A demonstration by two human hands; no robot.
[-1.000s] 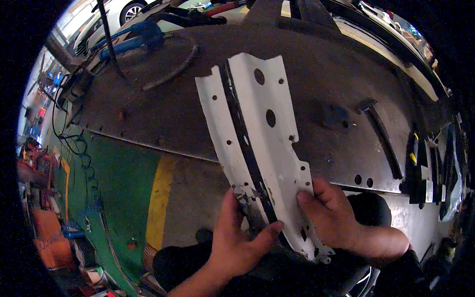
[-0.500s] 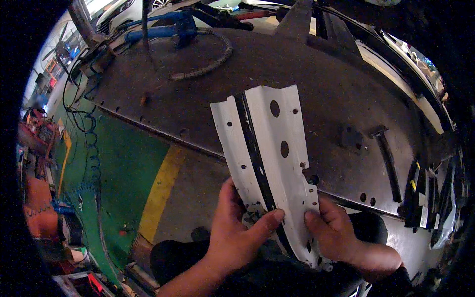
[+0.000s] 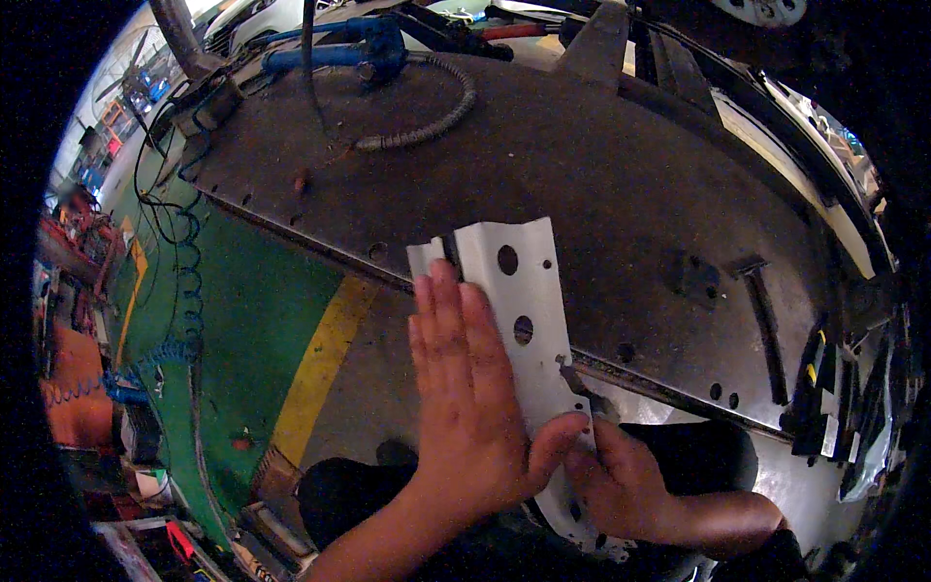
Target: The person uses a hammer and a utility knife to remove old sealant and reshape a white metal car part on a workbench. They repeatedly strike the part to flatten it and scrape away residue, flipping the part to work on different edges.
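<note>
Your hands have changed their hold: the left hand (image 3: 470,407), which a second ago curled around the lower edge of the white metal bracket (image 3: 524,320), now lies flat and open over its left side, fingers stretched toward the top and thumb hooked across the front. Your right hand (image 3: 645,480) is closed on the bracket's lower end, pinching it from the right. The bracket stands nearly upright over the near edge of the steel bench (image 3: 601,165), lower in view and more covered than before, so you seem to be pressing or steadying it rather than just carrying it. Beyond, a blue tool (image 3: 339,50) and grey ribbed hose (image 3: 432,121) lie on the bench.
</note>
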